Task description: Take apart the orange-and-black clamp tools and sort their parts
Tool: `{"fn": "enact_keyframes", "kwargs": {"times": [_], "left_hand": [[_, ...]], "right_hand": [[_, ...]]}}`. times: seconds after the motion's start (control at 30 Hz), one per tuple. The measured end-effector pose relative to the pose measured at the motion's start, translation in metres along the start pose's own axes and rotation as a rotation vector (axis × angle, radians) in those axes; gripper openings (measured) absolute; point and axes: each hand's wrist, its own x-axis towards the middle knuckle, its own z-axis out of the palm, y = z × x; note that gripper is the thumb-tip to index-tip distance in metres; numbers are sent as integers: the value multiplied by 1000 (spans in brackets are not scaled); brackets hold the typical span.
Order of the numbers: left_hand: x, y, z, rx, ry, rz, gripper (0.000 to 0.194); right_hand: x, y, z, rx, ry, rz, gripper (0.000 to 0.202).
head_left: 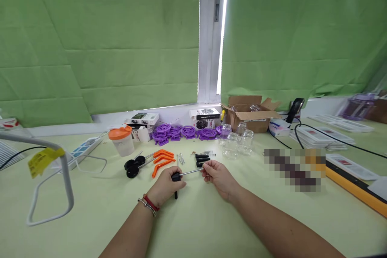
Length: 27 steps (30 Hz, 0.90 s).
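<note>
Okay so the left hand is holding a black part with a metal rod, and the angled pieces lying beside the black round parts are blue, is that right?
Not quite: the angled pieces beside the black round parts are orange, not blue, as the head view shows. The left hand is indeed holding a black part with a metal rod.

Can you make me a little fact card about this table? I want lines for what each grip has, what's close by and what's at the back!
Left grip: holding a black part
Right grip: pinching the far end of the metal rod on that part
Near left grip: orange curved pieces
Near right grip: black pieces, small springs
Further back: purple wheels, clear jars, open cardboard box
Far left: orange-lidded cup
</note>
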Motion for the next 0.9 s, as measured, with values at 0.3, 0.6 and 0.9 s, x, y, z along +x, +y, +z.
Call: {"fn": "enact_keyframes", "kwargs": {"times": [0.3,0.6,0.9], "left_hand": [[0,1,2,11,10,-13,18],[2,1,2,-41,36,-15,20],[2,1,3,-31,34,-14,18]], "right_hand": [[0,-2,0,10,-15,-33,27],[0,-2,0,-9,-1,-5,30],[1,0,-1,12,-10,20,29]]}}
